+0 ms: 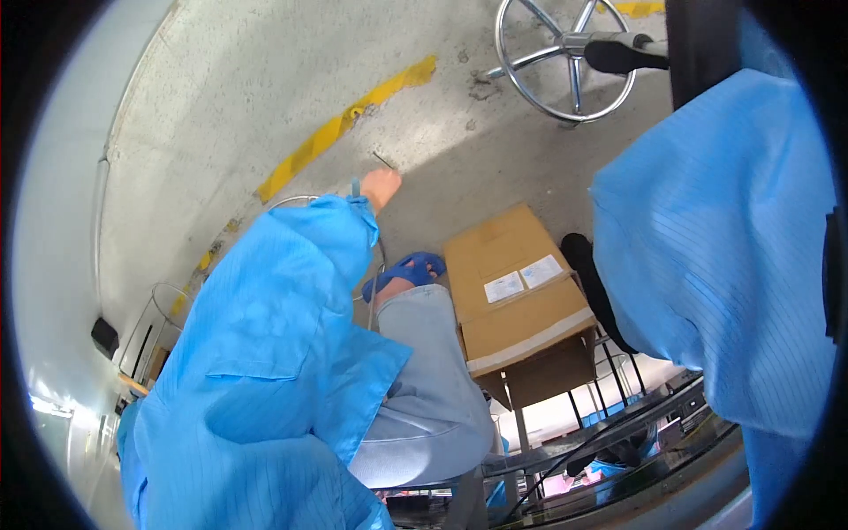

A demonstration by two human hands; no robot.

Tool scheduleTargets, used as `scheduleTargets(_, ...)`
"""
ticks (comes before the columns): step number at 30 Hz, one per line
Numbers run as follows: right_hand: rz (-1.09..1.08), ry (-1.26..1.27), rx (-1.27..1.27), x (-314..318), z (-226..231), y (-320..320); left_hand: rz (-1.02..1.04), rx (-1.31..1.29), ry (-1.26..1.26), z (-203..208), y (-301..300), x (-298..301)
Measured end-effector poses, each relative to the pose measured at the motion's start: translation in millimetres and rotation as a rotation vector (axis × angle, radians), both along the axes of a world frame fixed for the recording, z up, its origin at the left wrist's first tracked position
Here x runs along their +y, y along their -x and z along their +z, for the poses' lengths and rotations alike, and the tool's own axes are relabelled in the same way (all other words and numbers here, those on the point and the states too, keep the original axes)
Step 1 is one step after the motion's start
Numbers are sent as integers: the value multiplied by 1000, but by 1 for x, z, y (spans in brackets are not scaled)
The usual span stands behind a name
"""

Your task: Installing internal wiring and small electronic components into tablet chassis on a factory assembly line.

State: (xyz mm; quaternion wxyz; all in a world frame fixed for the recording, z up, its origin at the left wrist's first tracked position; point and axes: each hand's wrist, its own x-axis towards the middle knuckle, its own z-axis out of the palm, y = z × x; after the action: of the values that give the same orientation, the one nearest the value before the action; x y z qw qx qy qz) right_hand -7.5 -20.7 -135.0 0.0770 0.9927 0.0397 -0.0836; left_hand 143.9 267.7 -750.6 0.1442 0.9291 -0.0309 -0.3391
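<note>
A long blue sleeve (300, 274) runs up from the lower left to my left hand (382, 187), held low over the grey floor. Its fingers look curled closed. A thin dark stick (383, 160) shows right at the fingers; whether it is gripped or lies on the floor I cannot make out. Below the hand is a foot in a blue sandal (408, 272), under a light denim trouser leg (424, 380). Beside the foot stands a brown cardboard box (495, 256) with two white labels. Large blue cloth (715, 238) fills the right side, and no right hand shows.
A chrome stool base with a foot ring (574, 44) stands at the top right. Worn yellow tape (344, 124) crosses the floor. A dark shoe or trouser leg (594, 287) is close to the box. Dark rails and cables (609, 424) run along the lower right.
</note>
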Motion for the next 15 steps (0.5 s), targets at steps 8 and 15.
scheduleTargets(8, -176, 55, -188, 98, 79, 49, 189, 96, 249, 79, -21, -6)
scheduleTargets(15, -301, -269, 68, 91, 88, 27, -70, 92, 1021, 333, -68, 34)
